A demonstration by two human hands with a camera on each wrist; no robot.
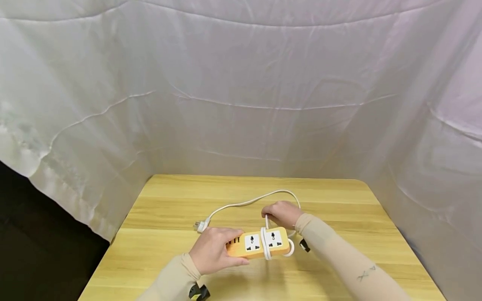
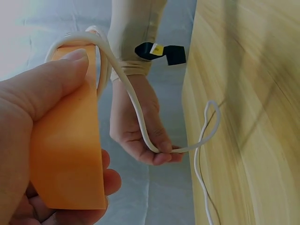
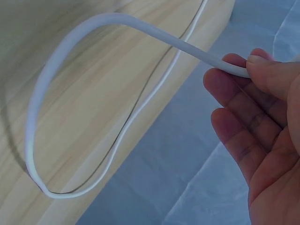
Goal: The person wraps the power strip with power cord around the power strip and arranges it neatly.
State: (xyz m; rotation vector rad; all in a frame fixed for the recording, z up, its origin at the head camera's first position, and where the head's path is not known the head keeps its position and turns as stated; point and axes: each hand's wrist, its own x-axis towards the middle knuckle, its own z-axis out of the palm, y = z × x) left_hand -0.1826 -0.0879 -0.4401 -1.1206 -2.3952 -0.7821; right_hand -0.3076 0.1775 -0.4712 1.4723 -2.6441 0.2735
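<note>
Left hand (image 1: 214, 251): grips strip (image 1: 252, 242), likely to steady it.
Right hand (image 1: 285, 214): pinches cord (image 3: 112, 18), apparently controlling slack.
Plug (image 1: 202, 226): on counter (image 1: 158, 217).

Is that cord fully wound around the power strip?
Partly: the cord loops around the power strip, but a loose length runs from the right hand across the table to the plug.

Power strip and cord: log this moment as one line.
left hand: grips power strip | right hand: pinches white cord | white cord: partly wound around power strip | plug: on table
</note>
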